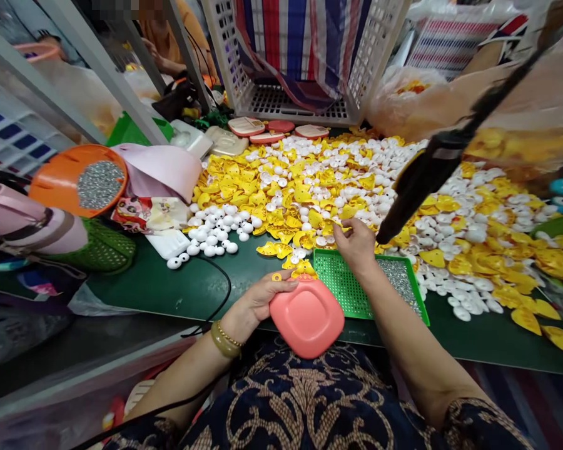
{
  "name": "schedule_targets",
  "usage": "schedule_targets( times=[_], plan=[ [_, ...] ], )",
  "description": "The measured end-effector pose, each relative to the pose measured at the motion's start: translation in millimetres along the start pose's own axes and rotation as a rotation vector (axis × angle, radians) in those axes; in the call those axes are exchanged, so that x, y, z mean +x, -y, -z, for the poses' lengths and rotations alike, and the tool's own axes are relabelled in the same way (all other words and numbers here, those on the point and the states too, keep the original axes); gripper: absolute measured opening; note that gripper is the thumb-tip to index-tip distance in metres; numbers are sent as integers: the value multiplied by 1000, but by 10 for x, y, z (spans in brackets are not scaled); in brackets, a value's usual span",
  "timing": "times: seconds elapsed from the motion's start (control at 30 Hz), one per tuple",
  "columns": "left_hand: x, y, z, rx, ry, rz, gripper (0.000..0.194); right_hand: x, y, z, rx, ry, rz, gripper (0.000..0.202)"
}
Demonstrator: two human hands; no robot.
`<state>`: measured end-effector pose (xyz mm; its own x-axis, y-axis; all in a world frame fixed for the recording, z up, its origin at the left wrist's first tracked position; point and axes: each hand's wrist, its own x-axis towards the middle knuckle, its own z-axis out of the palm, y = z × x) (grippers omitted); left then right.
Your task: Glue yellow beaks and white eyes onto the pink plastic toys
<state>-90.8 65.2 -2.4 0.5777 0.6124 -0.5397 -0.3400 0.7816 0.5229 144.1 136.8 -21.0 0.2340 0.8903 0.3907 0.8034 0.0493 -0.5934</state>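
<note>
Hands work here over a green table (pixel 169 290), and I take the flat pink piece (pixel 309 312) as the middle of my clock. It is in the left hand (pixel 260 299), which is pinched tight on its top edge, with the thumb in front. A small yellow part (pixel 304 269) with dots sits at the top of the pink piece, at twelve o'clock. The right hand (pixel 360 247) is at about one o'clock, over the green tray (pixel 344 284) and close to the pile of yellow pieces (pixel 291 219). Its thumb and finger are near each other, but I cannot tell if they hold anything. The pink piece looks smooth, and its low end hangs past the table's near edge, so if the thumb goes loose it could slip down to the lap or the floor. The yellow part could tip crooked, because it looks small and that one hand has both to mind. The little silver bits (pixel 398 281) lie loose in the tray, toward half past two, so a bump from the right arm could spill them. The black tool (pixel 422 178) hangs at half past one, right beside that hand, and knuckles could knock it. At ten o'clock, the white balls (pixel 220 228) look round, so a nudge could send some rolling.
</note>
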Motion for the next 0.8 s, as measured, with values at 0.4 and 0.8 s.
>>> schedule_targets(
  times=[0.4, 0.8],
  plan=[
    [-29, 39, -31, 6, 32, -11, 43, -740, -93, 520, 62, 562, 69, 14],
    [-93, 95, -287, 60, 22, -41, 48, -643, -420, 433, -227, 416, 345, 26]
  ],
)
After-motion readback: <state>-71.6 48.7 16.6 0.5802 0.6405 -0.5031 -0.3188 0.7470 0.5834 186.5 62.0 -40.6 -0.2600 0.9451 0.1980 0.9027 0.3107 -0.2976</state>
